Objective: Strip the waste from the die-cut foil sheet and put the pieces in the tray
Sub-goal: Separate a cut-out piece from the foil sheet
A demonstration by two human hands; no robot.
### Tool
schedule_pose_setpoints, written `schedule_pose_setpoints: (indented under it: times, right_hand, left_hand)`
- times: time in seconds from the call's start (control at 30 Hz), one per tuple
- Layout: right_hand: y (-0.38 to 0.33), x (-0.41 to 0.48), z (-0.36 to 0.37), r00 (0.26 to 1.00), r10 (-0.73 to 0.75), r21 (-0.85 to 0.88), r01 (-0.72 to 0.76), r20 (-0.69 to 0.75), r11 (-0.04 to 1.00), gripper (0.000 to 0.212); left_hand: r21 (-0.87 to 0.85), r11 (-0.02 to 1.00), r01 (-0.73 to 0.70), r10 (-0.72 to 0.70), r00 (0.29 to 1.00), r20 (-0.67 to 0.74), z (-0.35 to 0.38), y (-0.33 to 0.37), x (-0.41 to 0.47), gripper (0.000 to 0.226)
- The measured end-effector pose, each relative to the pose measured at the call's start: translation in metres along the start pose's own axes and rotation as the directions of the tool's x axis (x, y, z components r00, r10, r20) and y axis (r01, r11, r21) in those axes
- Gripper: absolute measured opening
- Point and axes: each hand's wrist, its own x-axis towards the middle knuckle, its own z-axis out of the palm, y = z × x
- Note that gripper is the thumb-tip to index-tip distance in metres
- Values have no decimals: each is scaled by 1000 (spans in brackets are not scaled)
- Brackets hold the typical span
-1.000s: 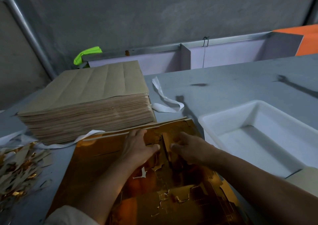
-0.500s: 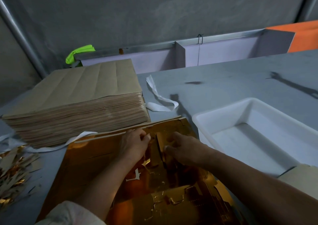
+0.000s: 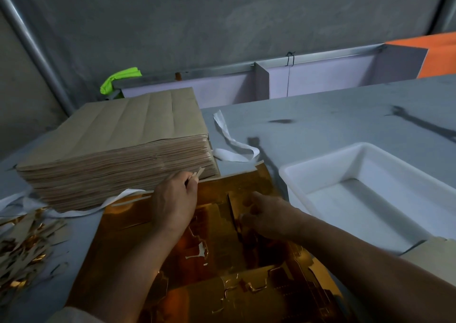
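- Two bare hands work over a grey counter (image 3: pixel 320 115) against a grey concrete wall (image 3: pixel 222 21), beside a tall stack of brown paper sheets (image 3: pixel 118 150).
- Flat on the counter lies the shiny gold die-cut foil sheet (image 3: pixel 222 285), just left of the white plastic tray (image 3: pixel 320 159).
- By now the left hand (image 3: pixel 172 204) has lifted off the foil, pinching a thin pale waste strip (image 3: pixel 198 172) by the stack.
- Resting on the foil, the right hand (image 3: pixel 269 215) seems flat-fingered.

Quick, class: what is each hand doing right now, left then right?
Left hand: closed, pinching a thin waste strip.
Right hand: open, fingers resting on the foil sheet, apparently holding nothing.
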Motion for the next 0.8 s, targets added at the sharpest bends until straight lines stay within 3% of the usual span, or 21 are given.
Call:
schedule_pose_setpoints:
  times: [0.4,0.8]
  right_hand:
    - [2,0,1,1000,-4,3,4,-11,1000,46]
    - [0,-2,2,995,-84,-64,81,-48,995,42]
  left_hand:
    - [-190,977,-97,72,988,-136,-26,10,-26,18]
    - [-201,966,-166,131,976,-175,-45,15,-36,18]
